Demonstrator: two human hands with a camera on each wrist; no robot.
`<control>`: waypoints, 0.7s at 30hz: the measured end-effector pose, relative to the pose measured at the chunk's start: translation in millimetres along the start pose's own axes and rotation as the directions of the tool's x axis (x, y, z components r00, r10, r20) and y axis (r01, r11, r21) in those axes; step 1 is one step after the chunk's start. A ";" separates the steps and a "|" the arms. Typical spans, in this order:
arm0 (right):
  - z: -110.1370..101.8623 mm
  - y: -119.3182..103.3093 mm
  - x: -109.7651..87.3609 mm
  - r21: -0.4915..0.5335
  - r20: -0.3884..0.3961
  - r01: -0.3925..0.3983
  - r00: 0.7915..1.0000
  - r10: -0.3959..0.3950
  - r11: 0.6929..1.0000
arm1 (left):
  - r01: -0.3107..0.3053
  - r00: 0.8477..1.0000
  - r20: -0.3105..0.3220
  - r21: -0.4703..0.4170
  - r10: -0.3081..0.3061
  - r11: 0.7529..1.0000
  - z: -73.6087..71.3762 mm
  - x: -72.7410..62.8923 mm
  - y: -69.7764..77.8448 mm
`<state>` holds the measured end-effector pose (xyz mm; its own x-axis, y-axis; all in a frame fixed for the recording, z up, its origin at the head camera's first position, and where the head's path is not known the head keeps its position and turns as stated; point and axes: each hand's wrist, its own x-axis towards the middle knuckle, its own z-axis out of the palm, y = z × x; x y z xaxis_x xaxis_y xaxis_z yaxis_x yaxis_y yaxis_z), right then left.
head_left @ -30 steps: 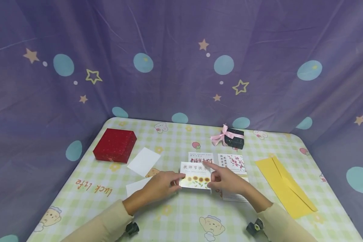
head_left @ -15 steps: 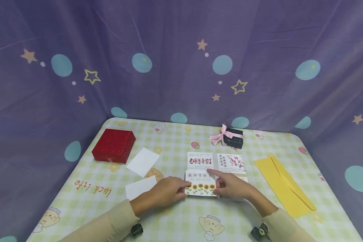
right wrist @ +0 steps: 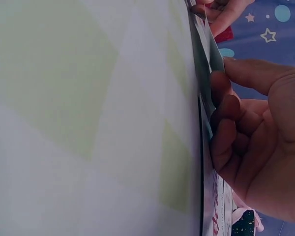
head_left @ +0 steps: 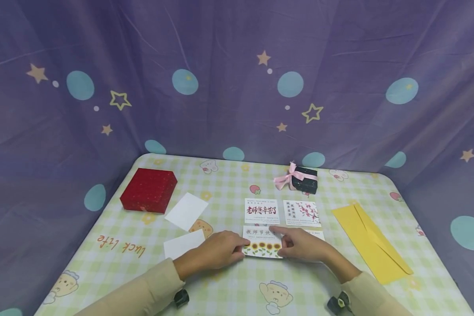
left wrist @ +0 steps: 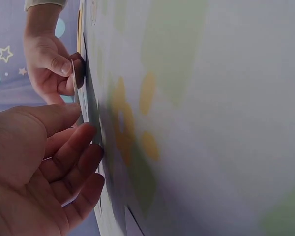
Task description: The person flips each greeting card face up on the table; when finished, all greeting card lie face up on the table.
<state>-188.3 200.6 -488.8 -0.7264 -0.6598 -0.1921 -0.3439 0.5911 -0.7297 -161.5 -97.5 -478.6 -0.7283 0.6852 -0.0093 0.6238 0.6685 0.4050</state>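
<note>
A white card with printed sunflowers (head_left: 262,251) lies low over the table between the two hands, just in front of a red-lettered card (head_left: 262,211). My left hand (head_left: 217,251) pinches its left edge between thumb and fingers. On the opposite edge, the right hand (head_left: 303,245) pinches it, with the index finger stretched along the top corner. Seen edge-on in the right wrist view, the sunflower card (right wrist: 215,55) is slightly raised. A blossom-branch card (head_left: 302,213) lies behind the right hand, which partly covers another white card (head_left: 317,234).
Two blank white cards, the farther card (head_left: 187,211) and the nearer card (head_left: 183,245), lie on the left. Behind them stands a red box (head_left: 149,189). A dark box with pink ribbon (head_left: 305,180) sits at the back. A yellow envelope (head_left: 371,243) rests at right.
Both hands have brought the sunflower card down and toward the person, slightly rightward. It has come away from over the red-lettered card, which now shows fully.
</note>
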 end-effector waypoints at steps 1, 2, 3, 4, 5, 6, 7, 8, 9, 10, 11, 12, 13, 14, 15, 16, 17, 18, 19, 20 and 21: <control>-0.1 -0.5 0.0 -0.011 0.001 -0.002 1.000 0.002 1.000 | -0.002 1.000 0.000 0.005 0.002 1.000 0.3 0.4 0.0; -0.1 -0.6 0.0 -0.022 0.003 -0.006 1.000 0.006 1.000 | -0.005 1.000 0.000 0.012 0.005 1.000 0.8 0.8 -0.1; -0.1 -0.6 0.2 -0.032 0.005 -0.009 1.000 0.010 0.999 | -0.006 1.000 0.001 0.017 0.006 1.000 1.2 1.1 -0.2; -0.2 -0.6 0.3 -0.036 0.008 -0.012 1.000 0.013 0.999 | -0.007 1.000 0.003 0.023 0.007 1.000 1.6 1.5 -0.3; -0.3 -0.7 0.5 -0.040 0.010 -0.015 1.000 0.016 0.999 | -0.007 1.000 0.004 0.027 0.007 1.000 2.0 1.7 -0.3; -0.6 -0.4 0.7 -0.043 0.012 -0.017 1.000 0.018 0.999 | -0.006 1.000 0.004 0.028 0.005 1.000 2.3 1.9 -0.3; -0.7 -0.2 1.1 -0.046 0.014 -0.020 1.000 0.020 0.999 | -0.006 1.000 0.005 0.030 0.006 1.000 2.6 2.2 -0.4; -0.8 0.3 1.4 -0.049 0.015 -0.020 1.000 0.021 0.999 | -0.004 1.000 0.005 0.032 0.004 0.999 2.9 2.4 -0.5; -0.9 0.9 1.8 -0.054 0.015 -0.021 1.000 0.022 0.998 | -0.002 1.000 0.005 0.033 0.002 0.999 3.3 2.5 -0.7; -1.0 1.4 2.1 -0.059 0.015 -0.022 1.000 0.023 0.998 | 0.001 1.000 0.003 0.034 -0.001 0.999 3.7 2.7 -0.8; -1.0 1.9 2.5 -0.066 0.015 -0.023 1.000 0.024 0.998 | 0.002 1.000 0.003 0.035 -0.003 0.999 3.8 2.8 -1.0; -0.9 2.2 2.8 -0.074 0.015 -0.026 1.000 0.027 0.997 | 0.005 1.000 0.004 0.035 -0.005 0.999 4.0 3.0 -1.1; -0.9 2.3 3.0 -0.079 0.015 -0.030 0.999 0.031 0.996 | 0.005 1.000 0.006 0.036 -0.005 0.999 4.2 3.3 -1.2; -0.9 2.2 3.2 -0.085 0.014 -0.033 0.999 0.034 0.996 | 0.008 1.000 0.006 0.036 -0.008 0.999 4.2 3.3 -1.1; -0.8 1.9 3.4 -0.090 0.013 -0.035 0.999 0.036 0.995 | 0.011 1.000 0.007 0.035 -0.011 0.999 4.1 3.3 -1.0; -0.8 1.5 3.6 -0.090 0.012 -0.037 0.999 0.038 0.995 | 0.014 1.000 0.008 0.034 -0.014 0.999 3.9 3.5 -0.8; -0.8 1.0 3.7 -0.090 0.010 -0.038 0.999 0.039 0.995 | 0.016 1.000 0.008 0.037 -0.017 0.999 3.6 3.7 -0.6; -0.7 0.5 3.9 -0.090 0.007 -0.040 0.999 0.041 0.995 | 0.018 1.000 0.008 0.038 -0.019 0.999 3.4 3.9 -0.3; -0.6 0.2 4.1 -0.090 0.003 -0.042 0.999 0.043 0.995 | 0.019 1.000 0.009 0.040 -0.020 0.999 3.0 4.2 0.2; -0.5 -0.3 4.3 -0.088 0.000 -0.044 0.999 0.044 0.995 | 0.019 1.000 0.009 0.044 -0.019 0.999 2.6 4.5 0.7; -0.3 -0.5 4.5 -0.086 -0.004 -0.045 0.999 0.045 0.995 | 0.017 1.000 0.008 0.047 -0.017 0.999 2.1 4.7 1.4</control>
<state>-191.5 197.5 -489.1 -0.7434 -0.6308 -0.2225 -0.3605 0.6581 -0.6610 -163.4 -92.8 -480.0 -0.7365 0.6760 -0.0238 0.6241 0.6927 0.3615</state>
